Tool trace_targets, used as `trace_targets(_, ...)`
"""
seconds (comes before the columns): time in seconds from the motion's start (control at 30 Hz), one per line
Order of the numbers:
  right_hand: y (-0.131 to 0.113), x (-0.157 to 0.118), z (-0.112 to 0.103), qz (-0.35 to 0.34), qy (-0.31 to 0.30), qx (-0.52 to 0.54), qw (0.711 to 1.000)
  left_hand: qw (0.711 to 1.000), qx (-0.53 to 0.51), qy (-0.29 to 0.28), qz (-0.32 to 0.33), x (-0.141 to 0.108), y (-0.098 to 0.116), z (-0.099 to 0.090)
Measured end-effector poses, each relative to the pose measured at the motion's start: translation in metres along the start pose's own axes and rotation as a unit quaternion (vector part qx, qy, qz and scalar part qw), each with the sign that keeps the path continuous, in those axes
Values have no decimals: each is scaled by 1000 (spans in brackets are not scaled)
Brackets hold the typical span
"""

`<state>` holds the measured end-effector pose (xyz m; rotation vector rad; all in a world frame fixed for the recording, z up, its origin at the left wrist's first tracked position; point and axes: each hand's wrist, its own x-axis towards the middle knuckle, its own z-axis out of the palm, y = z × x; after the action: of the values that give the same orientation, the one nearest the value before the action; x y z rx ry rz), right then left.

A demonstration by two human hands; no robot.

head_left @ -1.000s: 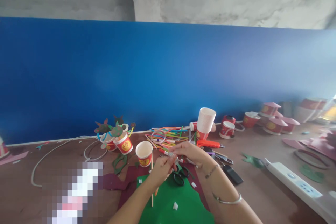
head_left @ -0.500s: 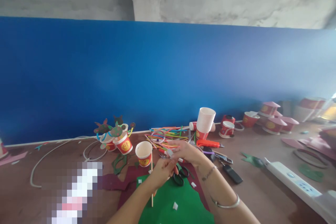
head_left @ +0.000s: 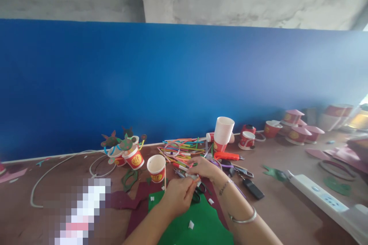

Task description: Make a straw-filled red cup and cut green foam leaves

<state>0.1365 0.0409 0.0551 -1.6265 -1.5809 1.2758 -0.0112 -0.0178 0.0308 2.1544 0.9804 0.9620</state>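
My left hand (head_left: 178, 193) is closed above the green sheet (head_left: 198, 226), fingers curled together; what they hold is too small to make out. My right hand (head_left: 202, 168) is bent over it with fingertips pinched near a small whitish piece (head_left: 189, 175), close to the left fingertips. Black-handled scissors (head_left: 196, 198) lie partly hidden beneath my hands. A thin wooden stick (head_left: 165, 180) shows beside the left hand, its lower part covered. An upright red-and-white paper cup (head_left: 156, 168) stands just beyond. Small white bits (head_left: 191, 224) lie on the green sheet.
Behind are colourful straws or sticks (head_left: 184, 147), a stack of paper cups (head_left: 223, 132) and an orange cutter (head_left: 228, 156). Decorated cups (head_left: 133, 157) stand left. A black key fob (head_left: 253, 188) and white power strip (head_left: 319, 195) lie right. A blue panel (head_left: 172, 84) runs along the back.
Both hands have come slightly lower and closer together. The right fingertips have dropped toward the left hand, and the left hand now covers more of the wooden stick. The view has shifted slightly.
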Motion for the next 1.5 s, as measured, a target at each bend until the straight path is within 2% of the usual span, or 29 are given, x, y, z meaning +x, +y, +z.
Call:
trace_targets(0.1,-2,-1,-2,-10,6,0,1000,999,-28,29,-23,1,-1,0)
trace_targets(0.3,-3,2,-1,-38,16,12,999,983,-110,92,-114,5,-1,0)
trace_targets(0.43,2,7,0,-46,21,20,999,974,-164,98,-119,9,-4,3)
trace_targets(0.63,5,8,-1,-50,15,31,998,949,-271,48,-157,14,-6,5)
trace_targets(0.83,6,11,0,-57,25,25,998,930,-294,6,-222,17,-9,5)
trace_targets(0.97,5,11,3,-62,35,22,997,925,-296,-15,-237,18,-15,7)
trace_targets(1.23,-9,0,7,-60,35,42,997,902,-344,-82,-249,18,-24,5)
trace_targets(1.37,-20,-11,7,-31,13,85,996,885,-375,-87,-262,18,-23,3)
trace_targets(1.5,-30,-20,8,-23,-9,137,990,881,-377,-87,-272,18,-22,2)
